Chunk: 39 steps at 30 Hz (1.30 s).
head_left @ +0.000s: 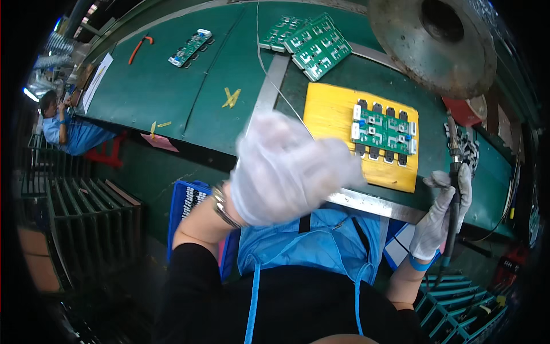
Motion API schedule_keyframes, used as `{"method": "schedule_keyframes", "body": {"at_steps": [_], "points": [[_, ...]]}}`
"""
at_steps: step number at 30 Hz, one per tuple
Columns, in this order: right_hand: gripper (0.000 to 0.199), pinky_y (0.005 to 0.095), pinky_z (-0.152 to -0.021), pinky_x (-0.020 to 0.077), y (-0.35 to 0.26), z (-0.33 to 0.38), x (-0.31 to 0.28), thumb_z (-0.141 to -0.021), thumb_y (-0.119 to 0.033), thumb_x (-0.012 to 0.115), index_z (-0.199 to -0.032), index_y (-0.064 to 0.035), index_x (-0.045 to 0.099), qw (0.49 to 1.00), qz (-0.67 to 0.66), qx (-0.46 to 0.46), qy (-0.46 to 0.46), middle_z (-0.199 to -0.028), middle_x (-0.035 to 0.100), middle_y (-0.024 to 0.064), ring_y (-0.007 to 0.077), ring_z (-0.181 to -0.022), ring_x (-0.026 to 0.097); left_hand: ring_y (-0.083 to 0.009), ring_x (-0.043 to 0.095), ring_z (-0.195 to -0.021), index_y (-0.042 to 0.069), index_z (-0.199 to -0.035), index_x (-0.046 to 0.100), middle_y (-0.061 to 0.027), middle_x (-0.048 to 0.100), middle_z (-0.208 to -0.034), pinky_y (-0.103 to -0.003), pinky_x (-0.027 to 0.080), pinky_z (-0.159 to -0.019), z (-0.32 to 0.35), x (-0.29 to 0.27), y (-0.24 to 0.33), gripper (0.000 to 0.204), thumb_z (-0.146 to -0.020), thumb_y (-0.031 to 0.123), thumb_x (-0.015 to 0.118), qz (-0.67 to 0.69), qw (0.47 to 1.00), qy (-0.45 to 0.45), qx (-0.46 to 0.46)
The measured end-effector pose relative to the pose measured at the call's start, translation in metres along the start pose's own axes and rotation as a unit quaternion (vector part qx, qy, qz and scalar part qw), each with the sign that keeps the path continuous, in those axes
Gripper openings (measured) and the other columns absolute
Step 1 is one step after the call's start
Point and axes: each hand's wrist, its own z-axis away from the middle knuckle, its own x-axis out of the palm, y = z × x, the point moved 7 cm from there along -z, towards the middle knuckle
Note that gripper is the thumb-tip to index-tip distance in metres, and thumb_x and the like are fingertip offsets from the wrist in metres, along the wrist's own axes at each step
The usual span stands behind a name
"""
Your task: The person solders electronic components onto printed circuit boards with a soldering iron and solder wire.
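My left hand (286,169), in a white glove, is raised over the bench's front edge and blurred. Its fingers look curled in, and a thin solder wire (275,86) runs down from above into them. My right hand (438,215), also gloved, grips a soldering iron (455,163) by its dark handle, tip pointing up and away. Between the hands, a green circuit board (382,133) lies on a yellow board (329,109). White connectors sit at its ends and black components stick out along both long sides. Neither hand touches it.
Several green circuit boards (318,46) are stacked at the back, and another board (191,48) lies far left near an orange-handled tool (140,49). A metal hood (432,43) hangs at the upper right. Small dark parts (470,150) lie right. A person (71,129) sits far left.
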Motion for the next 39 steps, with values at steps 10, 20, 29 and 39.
{"method": "schedule_keyframes", "body": {"at_steps": [10,20,29,39], "points": [[0.053,0.0226,-0.058,0.034,0.014,0.0,-0.012,-0.108,-0.04,0.048,-0.136,0.0053,0.052,0.977,-0.08,0.101,0.17,-0.092,0.054,0.0073,0.0098,-0.072,0.043,-0.0231,0.064,-0.096,-0.003,-0.092,0.07,-0.0135,0.069,-0.096,-0.033,0.05,-0.087,-0.043,0.025,-0.106,0.008,-0.084,-0.002,0.068,0.218,0.975,-0.043,-0.017],[0.027,0.0194,-0.052,0.0434,0.006,0.016,-0.016,-0.098,-0.018,0.057,-0.114,0.0043,0.059,0.967,0.229,-0.032,0.107,-0.105,0.062,0.0142,0.0112,-0.067,0.057,-0.023,0.067,-0.088,0.002,-0.091,0.071,-0.0094,0.072,-0.089,-0.033,0.054,-0.08,-0.031,0.066,-0.078,0.008,-0.084,0.002,0.074,0.205,0.976,-0.072,-0.002],[0.024,0.0249,-0.061,0.051,-0.02,0.008,-0.007,-0.099,-0.018,0.059,-0.113,0.0013,0.059,0.891,0.434,-0.119,0.063,-0.106,0.062,0.0164,0.0134,-0.066,0.059,-0.0221,0.067,-0.083,0.004,-0.079,0.067,-0.0096,0.073,-0.09,-0.032,0.05,-0.07,-0.04,0.081,-0.059,0.008,-0.085,0.011,0.067,0.273,0.935,-0.173,0.148],[0.041,0.053,-0.093,0.0576,-0.004,-0.004,0.02,-0.102,-0.024,0.062,-0.135,-0.0051,0.047,0.988,0.103,-0.095,-0.065,-0.129,0.052,0.0192,0.0358,-0.108,0.066,-0.0233,0.065,-0.091,0.008,-0.1,0.065,-0.0063,0.073,-0.119,-0.035,0.049,-0.073,-0.016,0.09,-0.014,0.035,-0.067,0.016,0.076,0.163,0.95,-0.161,0.211]]}}
